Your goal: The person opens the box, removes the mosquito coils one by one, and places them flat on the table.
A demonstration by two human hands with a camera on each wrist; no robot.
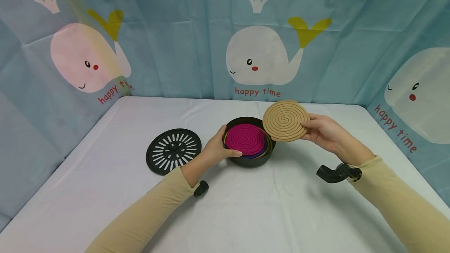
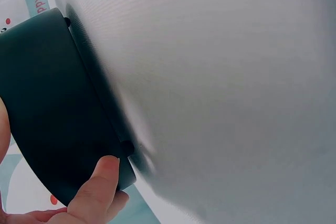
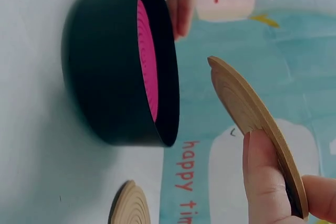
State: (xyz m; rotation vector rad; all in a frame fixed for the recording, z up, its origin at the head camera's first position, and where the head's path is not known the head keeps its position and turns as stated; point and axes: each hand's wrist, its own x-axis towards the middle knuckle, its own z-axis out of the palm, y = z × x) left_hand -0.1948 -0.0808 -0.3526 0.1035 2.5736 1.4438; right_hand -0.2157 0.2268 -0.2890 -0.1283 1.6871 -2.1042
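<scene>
My right hand [image 1: 321,130] pinches a tan mosquito coil [image 1: 284,121] by its right edge, raised beside the black round mosquito coil box [image 1: 250,162]. The right wrist view shows this coil [image 3: 262,114] edge-on between thumb and fingers, apart from the box. A magenta coil [image 1: 245,139] lies on top inside the box, with blue and tan edges showing beneath it. On the box's left side, my left hand [image 1: 219,146] holds the wall, its thumb at the near rim. The left wrist view shows fingers [image 2: 97,190] against the box's outer wall [image 2: 52,103].
A black slotted lid [image 1: 165,139] lies flat on the white table [image 1: 246,214], left of the box. Another tan coil [image 3: 131,208] rests on the table past the box in the right wrist view. A blue whale-print curtain [image 1: 175,61] stands behind the table.
</scene>
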